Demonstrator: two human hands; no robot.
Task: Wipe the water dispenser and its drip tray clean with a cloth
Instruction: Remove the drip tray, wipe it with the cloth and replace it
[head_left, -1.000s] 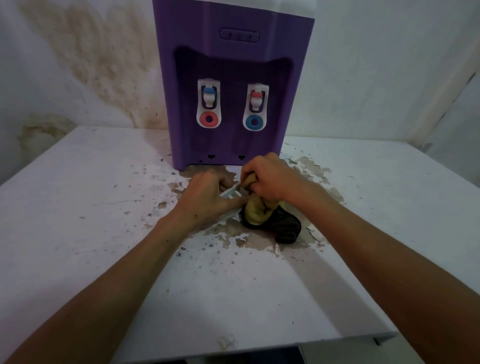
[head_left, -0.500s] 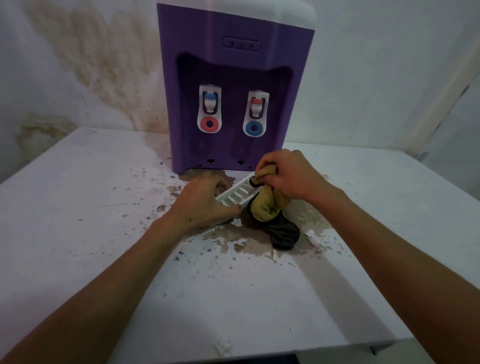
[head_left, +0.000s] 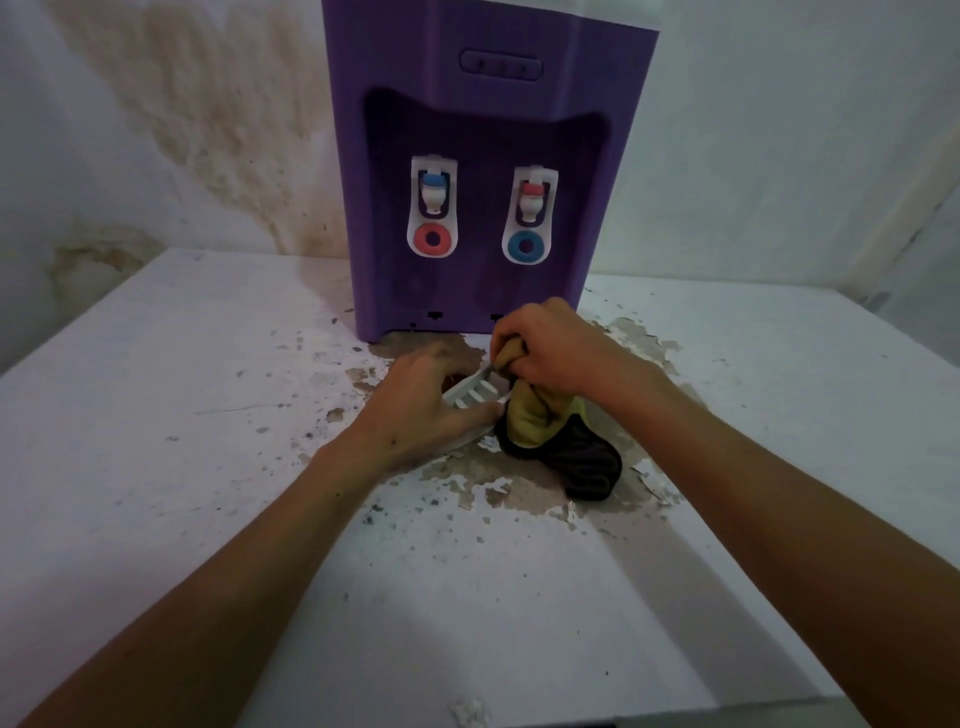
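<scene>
Left hand (head_left: 426, 402) grips white slotted drip tray (head_left: 475, 393), tilted just near of purple water dispenser (head_left: 488, 171); right hand (head_left: 553, 349) bunches yellow-black cloth (head_left: 545, 428) against it; hard rubbing could twist tray loose onto flaking tabletop (head_left: 208, 467).

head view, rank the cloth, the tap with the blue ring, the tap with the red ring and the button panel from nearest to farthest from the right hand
1. cloth: bunched in the grip of the right hand, hanging to the table.
2. tap with the blue ring: just above the hand, on the dispenser's right side.
3. tap with the red ring: up and to the left.
4. button panel: top of the dispenser front.
</scene>
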